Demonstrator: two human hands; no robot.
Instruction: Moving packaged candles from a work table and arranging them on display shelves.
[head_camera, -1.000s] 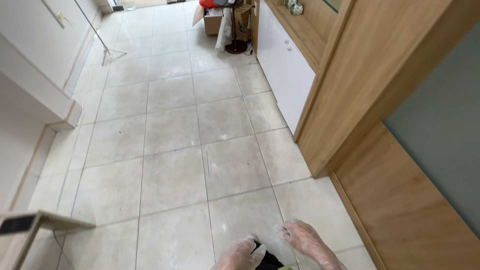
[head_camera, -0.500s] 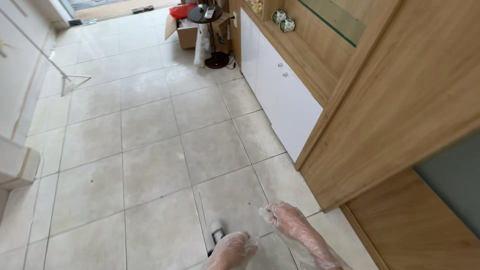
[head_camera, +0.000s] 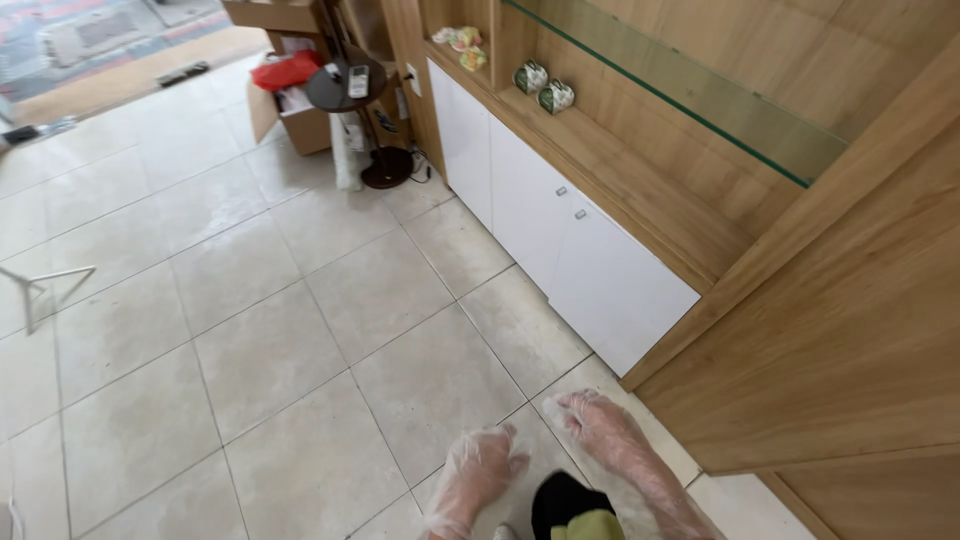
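Note:
Both my hands wear thin clear plastic gloves and hover over the tiled floor (head_camera: 300, 340) at the bottom of the view. My left hand (head_camera: 478, 472) has its fingers spread and nothing in it. My right hand (head_camera: 608, 435) reaches forward next to the wooden panel (head_camera: 850, 330), fingers loosely apart and empty. Between my wrists, a black and yellow-green object (head_camera: 568, 510) shows at the bottom edge. Whether it touches either hand is hidden.
White cabinet doors (head_camera: 570, 240) run along the right under a wooden shelf with two small round jars (head_camera: 541, 86) and a glass shelf (head_camera: 680, 95). A round black side table (head_camera: 345, 85) and an open cardboard box (head_camera: 290, 100) stand at the back. A white metal frame (head_camera: 50, 285) is at the left.
The view has swung right toward the cabinets. Both hands have come further up into view with fingers spread. The thin stick seen on the floor half a second ago is out of sight.

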